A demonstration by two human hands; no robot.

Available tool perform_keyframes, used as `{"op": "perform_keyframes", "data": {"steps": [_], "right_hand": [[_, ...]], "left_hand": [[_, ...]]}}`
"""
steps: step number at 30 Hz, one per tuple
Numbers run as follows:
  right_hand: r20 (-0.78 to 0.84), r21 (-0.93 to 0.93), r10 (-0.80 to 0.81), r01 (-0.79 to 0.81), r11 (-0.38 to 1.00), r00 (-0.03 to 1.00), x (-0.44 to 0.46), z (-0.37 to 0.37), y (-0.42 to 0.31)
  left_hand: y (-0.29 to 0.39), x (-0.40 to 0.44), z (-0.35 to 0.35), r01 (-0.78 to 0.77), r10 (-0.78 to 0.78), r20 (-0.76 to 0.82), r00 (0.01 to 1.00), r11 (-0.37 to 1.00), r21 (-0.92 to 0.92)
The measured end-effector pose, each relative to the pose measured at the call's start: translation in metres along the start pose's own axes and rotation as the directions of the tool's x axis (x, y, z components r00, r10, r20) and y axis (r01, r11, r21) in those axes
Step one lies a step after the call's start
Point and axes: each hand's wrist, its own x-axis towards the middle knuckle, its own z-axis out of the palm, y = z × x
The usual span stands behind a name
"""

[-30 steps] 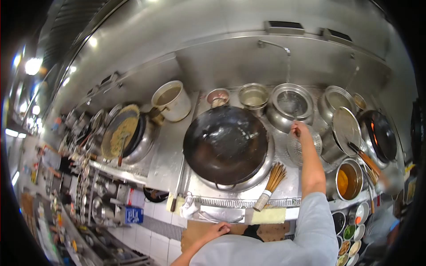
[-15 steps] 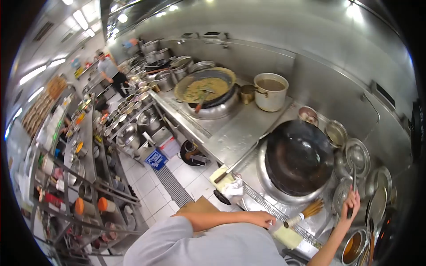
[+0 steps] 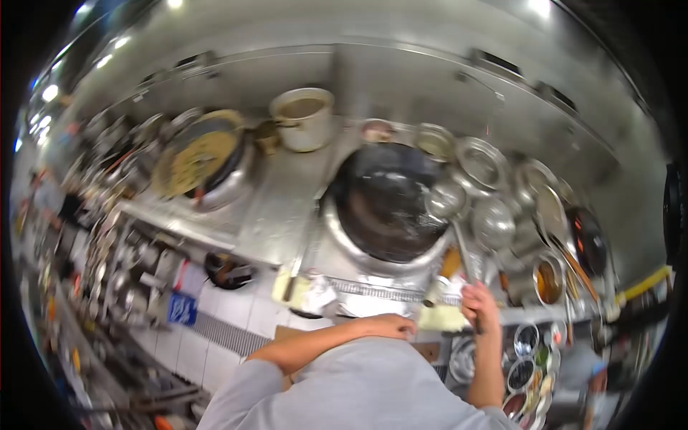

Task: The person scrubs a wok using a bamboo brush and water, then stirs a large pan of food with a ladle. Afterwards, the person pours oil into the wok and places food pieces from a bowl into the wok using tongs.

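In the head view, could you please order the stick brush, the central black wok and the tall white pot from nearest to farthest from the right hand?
1. Stick brush: just forward and left of the right hand.
2. Central black wok: farther left and back.
3. Tall white pot: farthest, back left beyond the wok.

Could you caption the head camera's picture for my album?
The right hand holds a ladle, its bowl at the edge of a large dark wok.

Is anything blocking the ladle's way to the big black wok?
Nothing visible: the right hand holds the ladle, its bowl appearing at the right edge of the black wok. The brush lies left of the ladle's handle.
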Motion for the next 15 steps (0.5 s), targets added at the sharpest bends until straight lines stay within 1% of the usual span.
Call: {"op": "perform_keyframes", "data": {"steps": [1,3,4,5,6,7,8,9,11,12,14,15], "right_hand": [[-0.019,-0.06,-0.076,0.075,0.995,0.997,0.002,0.002,0.01],[-0.187,-0.026,-0.174,0.172,0.985,0.967,0.018,-0.006,0.036],[-0.276,-0.128,-0.217,0.188,0.974,0.936,0.034,-0.022,0.048],[-0.356,-0.222,-0.255,0.183,0.958,0.899,0.054,-0.042,0.062],[-0.38,-0.204,-0.253,0.186,0.961,0.89,0.08,-0.077,0.08],[-0.397,-0.703,-0.532,0.125,0.7,0.748,0.108,-0.12,0.096],[-0.23,-0.969,-0.754,-0.075,0.234,0.616,0.122,-0.146,0.101],[-0.335,-0.942,-0.639,-0.218,0.256,0.693,0.12,-0.153,0.092],[-0.412,-0.91,-0.586,-0.347,0.226,0.698,0.117,-0.165,0.094],[-0.416,-0.909,-0.586,-0.346,0.235,0.696,0.121,-0.174,0.098],[-0.386,-0.916,-0.66,-0.351,0.193,0.644,0.122,-0.195,0.115],[-0.407,-0.907,-0.657,-0.363,0.212,0.634,0.124,-0.203,0.122]], "left_hand": [[-0.006,0.0,-0.002,0.016,-0.015,0.016,1.0,1.0,-0.023],[0.001,-0.006,-0.003,0.083,-0.084,0.012,0.996,0.996,0.013],[0.0,-0.007,-0.002,0.068,-0.069,0.047,0.997,0.998,0.013],[0.0,-0.009,-0.003,0.088,-0.087,0.028,0.996,0.996,-0.015],[0.0,-0.014,-0.001,0.115,-0.115,0.007,0.993,0.993,-0.038],[0.0,-0.017,0.0,0.124,-0.123,0.031,0.992,0.992,-0.03],[0.001,-0.02,0.0,0.125,-0.124,0.02,0.992,0.991,-0.037],[0.001,-0.02,-0.003,0.124,-0.124,0.001,0.992,0.991,-0.042],[0.003,-0.025,-0.004,0.16,-0.16,-0.002,0.987,0.986,-0.039],[0.004,-0.026,-0.006,0.151,-0.151,-0.014,0.988,0.988,-0.04],[0.005,-0.029,-0.003,0.148,-0.148,0.002,0.989,0.988,-0.038],[0.005,-0.028,-0.003,0.178,-0.179,-0.031,0.983,0.983,-0.039]]}}
